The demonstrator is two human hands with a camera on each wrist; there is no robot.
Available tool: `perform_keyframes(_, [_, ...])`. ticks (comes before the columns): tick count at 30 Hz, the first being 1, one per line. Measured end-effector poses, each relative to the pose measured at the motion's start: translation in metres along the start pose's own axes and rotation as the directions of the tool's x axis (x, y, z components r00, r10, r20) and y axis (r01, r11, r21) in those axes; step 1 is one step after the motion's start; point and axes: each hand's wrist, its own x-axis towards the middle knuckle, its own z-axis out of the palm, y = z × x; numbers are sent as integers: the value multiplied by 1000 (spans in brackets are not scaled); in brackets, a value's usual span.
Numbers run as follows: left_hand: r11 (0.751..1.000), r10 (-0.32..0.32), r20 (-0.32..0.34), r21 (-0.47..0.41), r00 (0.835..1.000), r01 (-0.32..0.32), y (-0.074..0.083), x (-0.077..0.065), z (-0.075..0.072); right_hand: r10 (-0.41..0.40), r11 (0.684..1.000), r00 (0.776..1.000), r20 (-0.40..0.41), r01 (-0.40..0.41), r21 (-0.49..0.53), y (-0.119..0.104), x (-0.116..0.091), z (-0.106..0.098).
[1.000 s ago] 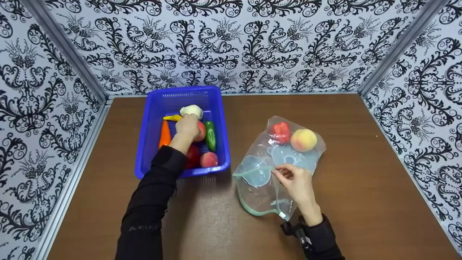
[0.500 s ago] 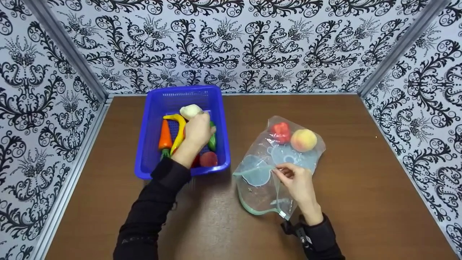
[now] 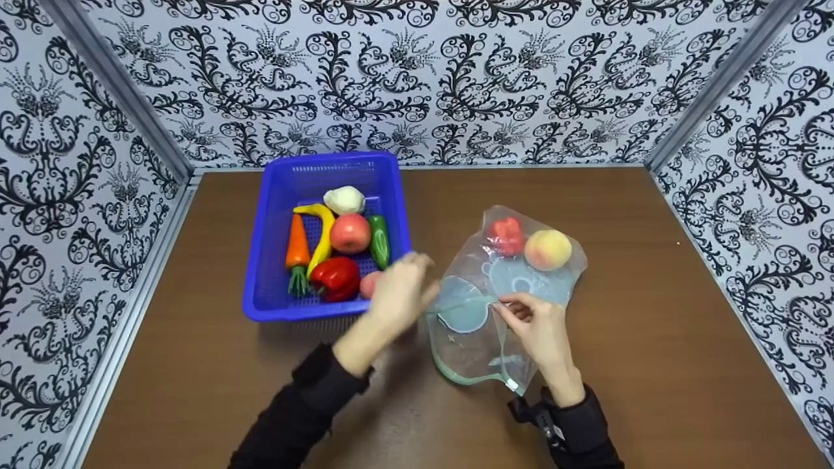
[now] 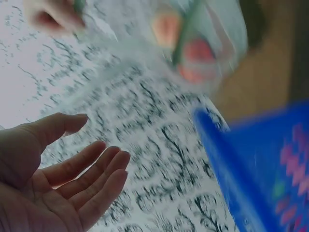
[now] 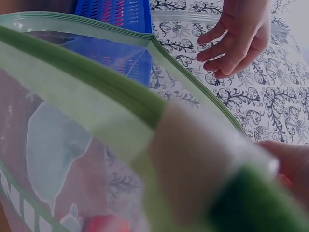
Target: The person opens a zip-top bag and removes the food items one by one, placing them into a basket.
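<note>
My left hand hovers, blurred, between the blue basket and the zip bag. In the left wrist view that hand has its fingers loosely bent and nothing in them. My right hand pinches the green-edged mouth of the clear bag between thumb and fingertips, holding it apart. Inside the bag lie a red pepper and a yellow-pink peach. The basket holds a red apple, a banana, a carrot, a red bell pepper and a partly hidden peach.
Also in the basket are a white garlic bulb and a green pepper. The white zip slider sits at the bag's near corner. Patterned walls enclose the brown table at the back and sides.
My left hand has left the basket and swung right towards the bag's mouth, uncovering the apple and red bell pepper. The right hand and bag stay in nearly the same place.
</note>
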Motion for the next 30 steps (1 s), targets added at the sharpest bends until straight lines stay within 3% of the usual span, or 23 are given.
perform_keyframes(5, [996,63,48,-63,997,-60,13,-23,18,-5,1000,1000,-10,5,6,-2,-2,0])
perform_keyframes(10, [998,65,78,-25,995,-63,21,-38,36,-18,1000,1000,-19,18,9,-4,-5,1])
perform_keyframes(13, [995,96,-1,29,995,-96,30,-48,45,-24,1000,1000,-20,24,10,-5,-8,2])
perform_keyframes(17, [986,162,-105,47,981,-157,43,-62,54,-5,999,1000,-9,5,36,-7,-9,3])
perform_keyframes(20, [988,155,-67,12,986,-155,45,-66,63,6,998,1000,2,-6,60,-9,-10,4])
perform_keyframes(23, [994,108,3,-6,994,-108,42,-66,74,-4,998,1000,6,3,69,-11,-12,5])
perform_keyframes(30, [999,34,86,-16,996,-33,38,-55,94,-41,997,999,5,40,60,-12,-17,9])
